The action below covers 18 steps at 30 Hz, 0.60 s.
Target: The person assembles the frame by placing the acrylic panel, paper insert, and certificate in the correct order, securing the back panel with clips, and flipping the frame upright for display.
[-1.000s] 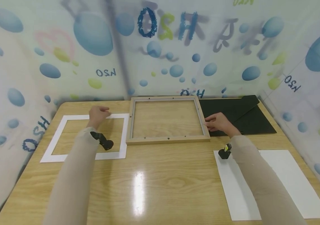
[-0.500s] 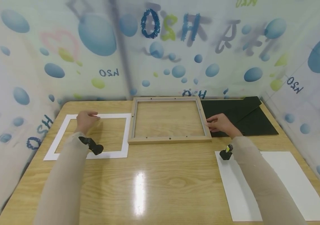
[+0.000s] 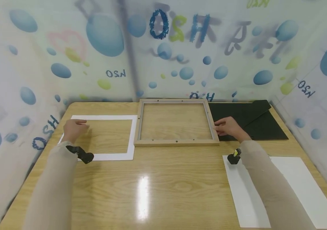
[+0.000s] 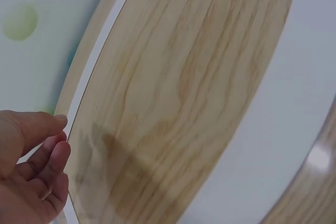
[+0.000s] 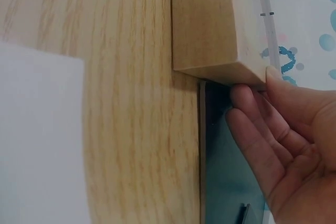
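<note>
A wooden picture frame lies at the back middle of the table. My right hand holds its right side; in the right wrist view the thumb sits on top of the wood and the fingers reach against its outer side. To the left lies a white mat board with a large rectangular opening. Over the left part of this mat is my left hand, its fingers loosely curled with nothing between them. The left wrist view shows that hand by the mat's narrow white strip.
A black backing board with a flap lies right of the frame, partly behind the right hand. White sheets rest at the front right, under the right forearm. A printed cloth hangs behind the table.
My left hand has moved left along the mat, from near its middle to its left side. The right hand stays at the frame's right side. The head view has shifted slightly.
</note>
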Tool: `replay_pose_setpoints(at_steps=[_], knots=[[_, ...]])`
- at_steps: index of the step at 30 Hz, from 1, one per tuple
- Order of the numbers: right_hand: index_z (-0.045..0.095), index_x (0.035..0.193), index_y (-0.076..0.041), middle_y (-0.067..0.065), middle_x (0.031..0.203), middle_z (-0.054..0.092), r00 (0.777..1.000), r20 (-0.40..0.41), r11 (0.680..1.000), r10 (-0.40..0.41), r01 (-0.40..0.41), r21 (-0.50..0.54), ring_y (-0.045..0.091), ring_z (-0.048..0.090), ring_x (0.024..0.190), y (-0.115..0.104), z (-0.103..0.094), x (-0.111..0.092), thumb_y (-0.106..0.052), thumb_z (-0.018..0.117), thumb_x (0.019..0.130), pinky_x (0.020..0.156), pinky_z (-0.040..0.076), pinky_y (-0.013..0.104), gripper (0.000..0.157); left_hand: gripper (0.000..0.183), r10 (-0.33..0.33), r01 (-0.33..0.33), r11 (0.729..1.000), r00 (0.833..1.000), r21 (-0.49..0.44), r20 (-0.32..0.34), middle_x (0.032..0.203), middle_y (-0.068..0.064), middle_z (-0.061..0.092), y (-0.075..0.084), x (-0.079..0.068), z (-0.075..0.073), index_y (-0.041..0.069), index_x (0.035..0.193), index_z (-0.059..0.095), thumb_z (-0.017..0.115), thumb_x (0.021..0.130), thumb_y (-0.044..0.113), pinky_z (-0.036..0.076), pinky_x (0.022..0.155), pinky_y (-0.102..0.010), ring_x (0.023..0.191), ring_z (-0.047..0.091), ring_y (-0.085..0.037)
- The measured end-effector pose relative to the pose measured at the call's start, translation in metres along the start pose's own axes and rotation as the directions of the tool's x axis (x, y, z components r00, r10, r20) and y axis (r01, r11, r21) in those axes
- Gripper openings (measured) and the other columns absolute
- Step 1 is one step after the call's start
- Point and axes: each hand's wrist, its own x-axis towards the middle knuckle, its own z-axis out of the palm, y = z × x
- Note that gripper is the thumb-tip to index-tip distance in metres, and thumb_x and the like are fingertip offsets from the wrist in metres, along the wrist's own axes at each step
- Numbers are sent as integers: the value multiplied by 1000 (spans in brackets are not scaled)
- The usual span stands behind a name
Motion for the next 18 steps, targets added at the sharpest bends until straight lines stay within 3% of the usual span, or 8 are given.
replay_pose_setpoints(at_steps=[7,11,14,18], knots=[[51,121,12,21,96,63,1000,-3,1000,-2,2,-7,17,63,73,-1,-1,-1,-15,60,90,69,55,35,42,48,-35,34,999,999,19,39,118,-32,51,-18,-3,-16,-15,123,47,53,89,19,45,76,-34,104,50,-39],[51,121,12,18,93,64,1000,-6,1000,11,-11,-4,17,64,71,-2,1,-1,-14,60,90,69,55,35,41,50,-41,41,999,993,-1,109,100,-24,63,-30,0,-30,-17,125,43,52,91,19,49,78,-35,82,61,-19],[51,120,13,16,90,65,1000,-2,1000,17,-17,-2,17,64,70,-2,1,-1,-13,60,89,68,55,35,41,54,-48,55,998,986,-43,159,93,-12,65,-40,2,-41,-19,127,39,50,93,21,48,84,-42,68,56,1],[51,121,13,15,89,65,1000,3,1000,20,-20,-3,16,64,70,-2,-1,0,-13,61,89,69,55,35,42,57,-73,88,994,979,-70,191,84,0,64,-52,1,-53,-20,128,35,48,94,24,52,71,-30,64,52,7]])
